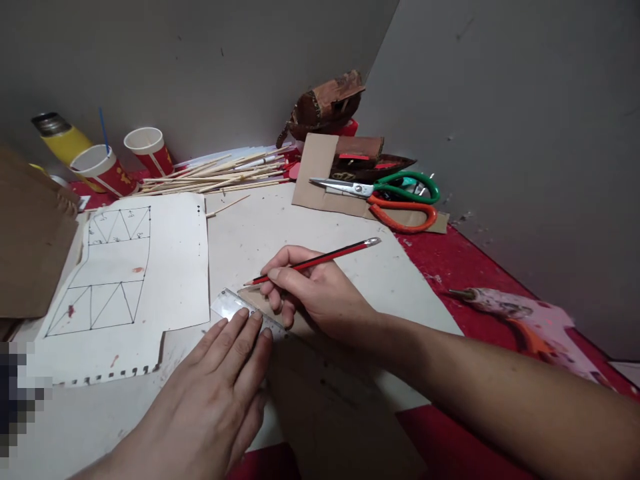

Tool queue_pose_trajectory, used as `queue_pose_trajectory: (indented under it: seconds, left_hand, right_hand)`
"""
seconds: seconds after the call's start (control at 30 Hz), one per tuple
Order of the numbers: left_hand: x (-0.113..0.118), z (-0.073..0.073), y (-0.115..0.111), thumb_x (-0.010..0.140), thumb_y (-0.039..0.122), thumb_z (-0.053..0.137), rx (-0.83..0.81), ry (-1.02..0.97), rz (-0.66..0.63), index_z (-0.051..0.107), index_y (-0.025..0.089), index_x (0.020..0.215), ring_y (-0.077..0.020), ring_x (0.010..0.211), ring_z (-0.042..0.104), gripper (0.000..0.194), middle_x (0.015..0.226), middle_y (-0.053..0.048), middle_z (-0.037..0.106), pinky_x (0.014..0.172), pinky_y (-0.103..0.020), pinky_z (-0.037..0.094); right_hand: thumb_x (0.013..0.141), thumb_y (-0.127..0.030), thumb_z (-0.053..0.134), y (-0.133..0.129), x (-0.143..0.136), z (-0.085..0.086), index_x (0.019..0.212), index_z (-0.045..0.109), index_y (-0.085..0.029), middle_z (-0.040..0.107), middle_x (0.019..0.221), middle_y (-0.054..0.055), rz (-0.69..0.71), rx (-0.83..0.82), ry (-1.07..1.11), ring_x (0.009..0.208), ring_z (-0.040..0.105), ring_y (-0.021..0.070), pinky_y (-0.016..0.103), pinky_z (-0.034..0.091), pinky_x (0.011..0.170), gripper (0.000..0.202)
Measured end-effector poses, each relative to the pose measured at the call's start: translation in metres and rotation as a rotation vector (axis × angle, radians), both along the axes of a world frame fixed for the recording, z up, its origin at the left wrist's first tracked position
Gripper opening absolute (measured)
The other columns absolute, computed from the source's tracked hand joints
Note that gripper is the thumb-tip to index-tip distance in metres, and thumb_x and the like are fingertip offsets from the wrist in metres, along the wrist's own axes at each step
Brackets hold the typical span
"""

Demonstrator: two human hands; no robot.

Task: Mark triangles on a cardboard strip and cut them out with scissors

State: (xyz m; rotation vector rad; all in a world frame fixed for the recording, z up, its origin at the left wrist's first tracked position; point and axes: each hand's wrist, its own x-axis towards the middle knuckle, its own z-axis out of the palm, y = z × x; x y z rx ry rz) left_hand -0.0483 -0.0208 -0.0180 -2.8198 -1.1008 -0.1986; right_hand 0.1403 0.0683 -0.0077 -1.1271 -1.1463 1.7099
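Observation:
My right hand [320,293] grips a red and black pencil [330,255], its sharpened tip pointing left just above the far end of a clear ruler [231,305]. My left hand [225,373] lies with fingers stretched out, fingertips pressing on the ruler. Beneath the ruler and both hands is a strip of brown cardboard [330,400], partly hidden and in shadow. To the left, a white sheet [175,267] bears drawn outlines with zigzag lines. A large pale sheet [250,233] underlies everything on the red table.
Scissors [360,189] with green and orange handles rest on cardboard [315,167] at the back. Wooden sticks [230,175], paper cups [150,150] and a yellow bottle [65,143] stand behind. A hot glue gun [500,307] lies right; a brown model [325,103] sits near the wall.

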Motion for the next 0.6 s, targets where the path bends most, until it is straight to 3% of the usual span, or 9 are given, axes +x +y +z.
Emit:
queue_pose_trajectory:
  seconds: [0.2, 0.37, 0.6]
  left_hand:
    - [-0.001, -0.002, 0.001, 0.097, 0.028, 0.049, -0.029, -0.009, 0.008, 0.055, 0.010, 0.139, -0.0311, 0.144, 0.040, 0.047, 0.152, -0.016, 0.049, 0.115, -0.046, 0.040]
    - [-0.003, 0.003, 0.005, 0.094, 0.024, 0.054, -0.068, -0.019, -0.030, 0.052, 0.010, 0.142, -0.0327, 0.143, 0.041, 0.050, 0.152, -0.018, 0.049, 0.112, -0.049, 0.045]
    - [-0.003, 0.006, 0.009, 0.092, 0.022, 0.055, -0.089, -0.003, -0.054, 0.052, 0.006, 0.142, -0.0374, 0.143, 0.041, 0.052, 0.149, -0.023, 0.050, 0.108, -0.053, 0.048]
  right_hand:
    - [0.079, -0.021, 0.062, -0.005, -0.003, -0.002, 0.078, 0.057, -0.021, 0.060, 0.058, -0.006, 0.000, 0.001, -0.038, 0.040, 0.049, 0.0068, 0.017, 0.042, 0.038, 0.005]
    - [0.077, -0.022, 0.060, -0.009, -0.005, -0.009, 0.075, 0.056, -0.022, 0.059, 0.064, -0.004, -0.029, 0.175, -0.120, 0.051, 0.052, 0.0104, 0.020, 0.040, 0.043, 0.005]
    - [0.084, -0.021, 0.056, -0.007, -0.002, -0.015, 0.078, 0.058, -0.021, 0.065, 0.072, -0.001, 0.068, 0.311, -0.238, 0.061, 0.057, 0.0132, 0.025, 0.042, 0.053, 0.006]
